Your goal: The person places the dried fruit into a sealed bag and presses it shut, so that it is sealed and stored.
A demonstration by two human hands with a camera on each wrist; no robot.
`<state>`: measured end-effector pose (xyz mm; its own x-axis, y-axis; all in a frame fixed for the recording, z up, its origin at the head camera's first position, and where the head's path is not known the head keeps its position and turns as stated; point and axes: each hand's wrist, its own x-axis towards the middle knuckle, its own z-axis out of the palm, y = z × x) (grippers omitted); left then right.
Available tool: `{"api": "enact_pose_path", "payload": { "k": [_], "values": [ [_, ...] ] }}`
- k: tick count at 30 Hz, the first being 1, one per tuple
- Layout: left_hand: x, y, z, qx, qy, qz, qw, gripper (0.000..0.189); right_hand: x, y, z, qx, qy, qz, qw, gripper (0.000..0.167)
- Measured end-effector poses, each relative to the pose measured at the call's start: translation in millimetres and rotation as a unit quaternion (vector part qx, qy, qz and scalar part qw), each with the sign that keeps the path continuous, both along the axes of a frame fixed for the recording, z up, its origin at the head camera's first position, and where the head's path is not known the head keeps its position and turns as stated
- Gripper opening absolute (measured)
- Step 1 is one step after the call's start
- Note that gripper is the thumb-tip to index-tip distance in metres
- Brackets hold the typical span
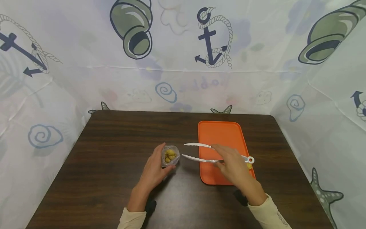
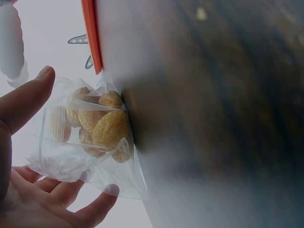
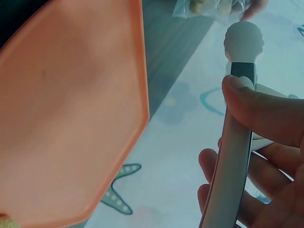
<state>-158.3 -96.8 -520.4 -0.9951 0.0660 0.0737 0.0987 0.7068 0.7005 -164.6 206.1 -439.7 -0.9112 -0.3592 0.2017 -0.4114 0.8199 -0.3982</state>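
Note:
A see-through plastic bag (image 1: 176,160) stands open at the top on the table, with several yellowish-brown, rounded pieces (image 2: 110,130) inside. My left hand (image 1: 153,168) holds it from the left, thumb on the near side and fingers round the far side. In my right hand (image 1: 233,163) is a pair of tongs (image 3: 232,156), gripped between thumb and fingers. Their white scalloped tips (image 1: 192,157) are spread apart, point left toward the bag, and have nothing between them. The ring end (image 1: 250,159) sticks out beyond the right hand.
An orange tray (image 1: 218,132) lies right of the bag, beneath the tongs and right hand. One yellowish piece (image 1: 249,166) is by its right edge, partly hidden by the hand. The dark wood table (image 1: 128,136) is surrounded by a printed white cloth (image 1: 177,38).

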Motion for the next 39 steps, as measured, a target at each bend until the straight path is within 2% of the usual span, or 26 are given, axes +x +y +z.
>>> {"api": "enact_pose_path", "payload": {
  "k": [9, 18, 24, 39],
  "values": [
    [0.3, -2.1, -1.6, -0.001, -0.005, 0.0, 1.0, 0.1, 4.0, 21, 4.3, 0.003, 0.008, -0.028, 0.9996, 0.069],
    [5.1, -7.5, -2.8, 0.003, -0.011, -0.006, 0.9999, 0.1, 17.7, 33, 5.3, -0.006, 0.018, -0.047, 0.9987, 0.068],
    [8.7, -10.9, -2.4, 0.004, -0.014, -0.01, 0.9998, 0.1, 26.1, 41, 1.7, -0.003, 0.015, -0.056, 0.9983, 0.068],
    [10.9, -12.1, -13.5, 0.004, -0.001, -0.01, 0.9999, 0.101, 38.5, 64, -10.9, 0.001, 0.009, -0.076, 0.997, 0.067]
  ]
}}
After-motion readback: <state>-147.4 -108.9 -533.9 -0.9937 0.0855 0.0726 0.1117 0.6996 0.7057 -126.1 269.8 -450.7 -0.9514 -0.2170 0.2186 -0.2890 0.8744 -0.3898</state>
